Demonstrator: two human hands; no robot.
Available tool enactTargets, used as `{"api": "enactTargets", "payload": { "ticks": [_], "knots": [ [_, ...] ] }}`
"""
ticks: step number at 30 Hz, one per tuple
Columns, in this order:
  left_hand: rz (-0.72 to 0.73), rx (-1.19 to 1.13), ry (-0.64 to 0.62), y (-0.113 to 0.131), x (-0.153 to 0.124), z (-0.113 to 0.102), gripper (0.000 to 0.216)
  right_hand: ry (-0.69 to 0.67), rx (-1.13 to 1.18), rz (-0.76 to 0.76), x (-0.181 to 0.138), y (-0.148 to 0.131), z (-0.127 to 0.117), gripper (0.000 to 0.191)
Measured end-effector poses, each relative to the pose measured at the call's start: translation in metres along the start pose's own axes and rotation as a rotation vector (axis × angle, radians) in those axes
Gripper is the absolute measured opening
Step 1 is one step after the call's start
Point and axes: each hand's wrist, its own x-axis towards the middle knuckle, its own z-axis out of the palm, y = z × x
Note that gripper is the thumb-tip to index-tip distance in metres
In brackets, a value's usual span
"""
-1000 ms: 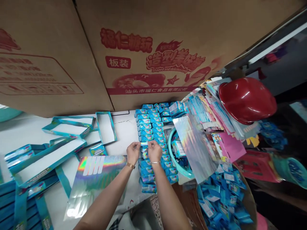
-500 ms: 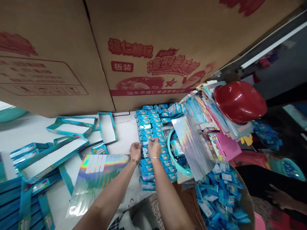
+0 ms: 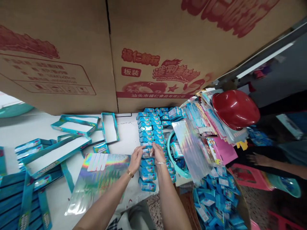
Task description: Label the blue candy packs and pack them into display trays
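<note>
Small blue printed boxes [image 3: 145, 133] lie in two long columns on the white table, running from the big carton down to the front edge. My left hand [image 3: 136, 158] is at the left column, its fingers drawn together beside one box. Facing it, my right hand [image 3: 159, 154] has its fingertips pinched at the same row. A shiny see-through patch [image 3: 147, 154] shows between the hands; its kind is unclear, and the fingers hide what they grip. Left of my hands, a rainbow-sheen sticker sheet [image 3: 96, 182] with several pale bare strips lies flat.
Printed cartons [image 3: 153, 28] wall off the back. Blue open trays [image 3: 59, 153] crowd the left. At right are a turquoise basket [image 3: 170, 150], another silvery sheet [image 3: 189, 147], stacked cards, a red bowl [image 3: 236, 108] and a bin of blue boxes [image 3: 218, 198]. Another person's hand [image 3: 260, 159] is farther right.
My hands have opened up from closer fists to more stretched fingers over the left column, slightly lower in view. The camera view has shifted a little. The other person's hand has moved up.
</note>
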Motion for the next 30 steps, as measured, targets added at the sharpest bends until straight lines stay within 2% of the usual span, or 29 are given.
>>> {"api": "enactTargets", "payload": {
  "ticks": [3,5,9,12,14,16,19,23,30],
  "knots": [
    [-0.003,-0.004,-0.143,0.007,0.000,-0.006,0.038,-0.041,0.079,0.057,-0.005,-0.012,0.000,0.039],
    [-0.053,-0.039,-0.172,0.010,0.001,-0.009,0.036,-0.060,0.093,0.066,-0.007,-0.019,0.001,0.041],
    [-0.159,-0.127,-0.130,0.014,0.011,-0.015,0.035,-0.065,0.078,0.061,-0.007,-0.030,0.003,0.043],
    [-0.150,-0.130,-0.064,0.014,0.025,-0.019,0.034,-0.099,0.044,0.034,-0.002,-0.033,0.005,0.044],
    [-0.137,-0.084,-0.018,0.013,0.034,-0.020,0.035,-0.121,-0.024,-0.046,0.004,-0.030,0.006,0.045],
    [-0.104,0.047,0.025,0.010,0.042,-0.019,0.035,-0.087,-0.136,-0.178,0.011,-0.023,0.008,0.041],
    [-0.006,0.389,0.059,0.007,0.051,-0.015,0.036,0.050,-0.368,-0.376,0.023,-0.012,0.013,0.029],
    [0.048,0.763,0.110,0.007,0.062,-0.007,0.037,0.162,-0.619,-0.520,0.036,-0.002,0.019,0.028],
    [0.011,0.980,0.119,0.006,0.075,0.001,0.040,0.253,-0.881,-0.628,0.051,0.007,0.026,0.026]
  ]
}}
